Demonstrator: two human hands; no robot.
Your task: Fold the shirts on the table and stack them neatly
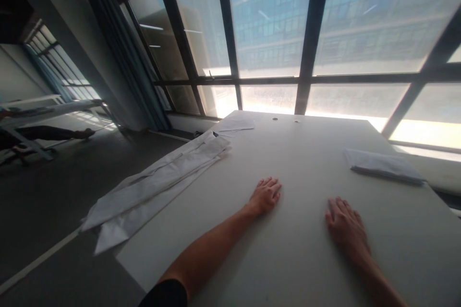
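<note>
My left hand [265,195] lies palm down on the white table [288,153], its fingers a little apart and nothing in it. To its right, my right hand [346,223] also rests flat on the tabletop and holds nothing. A long pile of white cloth [158,187] lies along the left edge, with its near end hanging over. Beyond my right hand, near the right edge, is a folded white cloth [385,167]. Thin white sheets [236,124] lie at the far left corner.
Large windows [270,19] rise behind the far edge. A dark curtain [122,43] hangs at the left. Further left, a person's leg [54,133] shows under another table [46,111]. Two small round spots are near the table's far edge.
</note>
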